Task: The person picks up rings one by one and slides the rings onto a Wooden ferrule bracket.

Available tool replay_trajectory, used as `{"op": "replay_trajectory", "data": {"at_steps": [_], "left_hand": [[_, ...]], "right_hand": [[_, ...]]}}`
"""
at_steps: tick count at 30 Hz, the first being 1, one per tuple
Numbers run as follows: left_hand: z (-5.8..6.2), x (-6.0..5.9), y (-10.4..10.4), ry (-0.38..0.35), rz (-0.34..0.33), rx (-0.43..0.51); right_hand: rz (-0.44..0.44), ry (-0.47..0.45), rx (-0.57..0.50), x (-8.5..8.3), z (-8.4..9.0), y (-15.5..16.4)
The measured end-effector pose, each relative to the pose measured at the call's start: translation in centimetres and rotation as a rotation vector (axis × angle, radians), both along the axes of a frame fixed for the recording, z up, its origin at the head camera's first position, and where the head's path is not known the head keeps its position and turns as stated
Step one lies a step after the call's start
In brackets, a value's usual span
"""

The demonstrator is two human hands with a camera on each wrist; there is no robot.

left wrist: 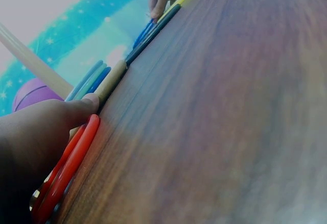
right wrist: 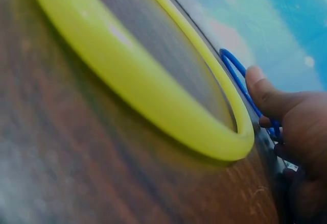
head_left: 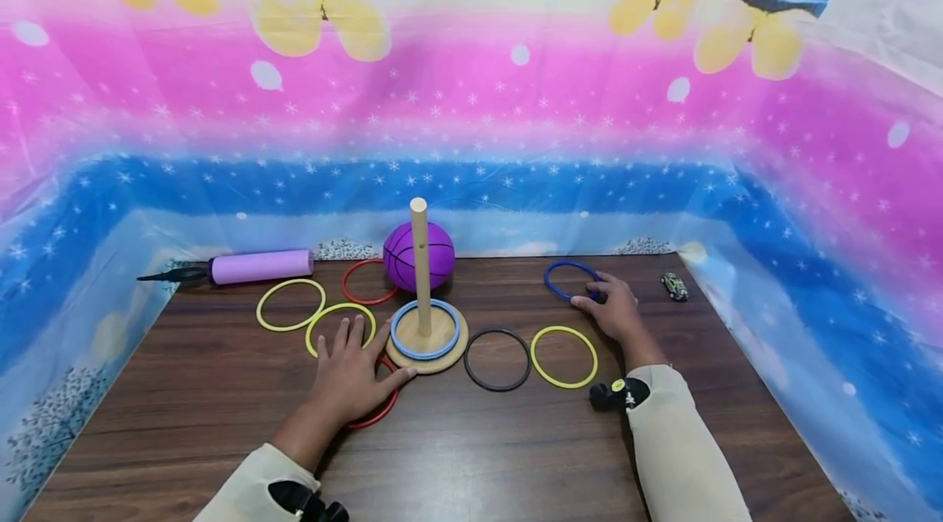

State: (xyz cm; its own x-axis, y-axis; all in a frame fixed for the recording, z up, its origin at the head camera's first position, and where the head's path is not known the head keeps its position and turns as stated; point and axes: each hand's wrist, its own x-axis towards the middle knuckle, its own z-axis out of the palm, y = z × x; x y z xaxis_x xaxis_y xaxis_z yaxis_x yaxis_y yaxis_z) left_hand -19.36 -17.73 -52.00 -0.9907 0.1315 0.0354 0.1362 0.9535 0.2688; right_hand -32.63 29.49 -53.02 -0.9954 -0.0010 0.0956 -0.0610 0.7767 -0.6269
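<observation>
Both of your hands are down on the wooden table. Your left hand lies flat with fingers spread and straight, resting on a red ring; the thumb tip touches the wooden base of the peg stand, as the left wrist view confirms. Nothing is gripped by that hand. Your right hand rests at the near edge of a dark blue ring; the fingers curl onto its rim, and the right wrist view shows the thumb against the ring.

The peg stands upright on its round base. One light blue ring sits over the peg, lying flat on the base.

The table top is dark wood grain. A printed plastic sheet in pink, blue and white bands, with cartoon bears along the top, encloses it on three sides.

Loose on the surface: a black ring just beside the base, a yellow ring next to it and near your right wrist, two yellow rings to the left, and a second red ring behind them. A purple ball sits directly behind the peg. A lilac pump lies at the far left edge. A small toy car sits right of your right hand.
</observation>
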Motion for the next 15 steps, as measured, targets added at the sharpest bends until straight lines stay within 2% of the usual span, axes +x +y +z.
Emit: {"op": "replay_trajectory", "data": {"at_steps": [8, 15], "left_hand": [[-0.2, -0.2, -0.1, -0.001, 0.001, -0.008], [-0.2, -0.2, -0.1, -0.016, 0.005, 0.0]], "right_hand": [[0.014, 0.02, -0.086, -0.1, 0.2, 0.1], [0.038, 0.058, -0.131, 0.4, 1.2, -0.5]]}}
